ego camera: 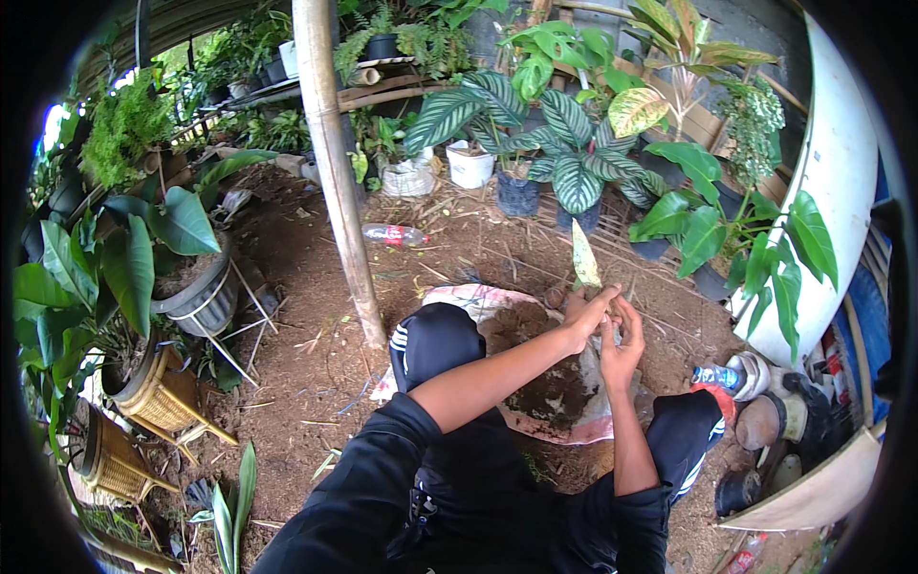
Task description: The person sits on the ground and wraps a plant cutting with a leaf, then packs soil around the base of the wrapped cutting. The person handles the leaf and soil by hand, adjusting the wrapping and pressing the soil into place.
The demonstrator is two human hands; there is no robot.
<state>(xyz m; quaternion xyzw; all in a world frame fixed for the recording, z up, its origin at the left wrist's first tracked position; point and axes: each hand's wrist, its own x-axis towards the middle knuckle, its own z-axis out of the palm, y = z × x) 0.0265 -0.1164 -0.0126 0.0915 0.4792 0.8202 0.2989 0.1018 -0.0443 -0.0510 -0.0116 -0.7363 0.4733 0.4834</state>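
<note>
My left hand point(584, 316) and my right hand point(621, 337) meet in front of my knees, above a woven plastic sack point(518, 423) spread on the ground. Between the fingers of both hands is the base of a small plant with one upright, pale, speckled leaf point(585, 258). The base itself is mostly hidden by the fingers. Dark loose soil point(556, 384) lies on the sack below, with a browner heap of soil point(516, 326) towards its far side. A small round brown object point(554, 298) lies at the sack's far edge.
A bamboo post point(337, 172) rises beyond my left knee, with a plastic bottle point(394, 234) lying behind it. Potted plants line the far side, including a white pot point(470, 165). A large ribbed pot point(204, 301) stands left. Stacked pots point(760, 422) and a pale board point(810, 488) are at right.
</note>
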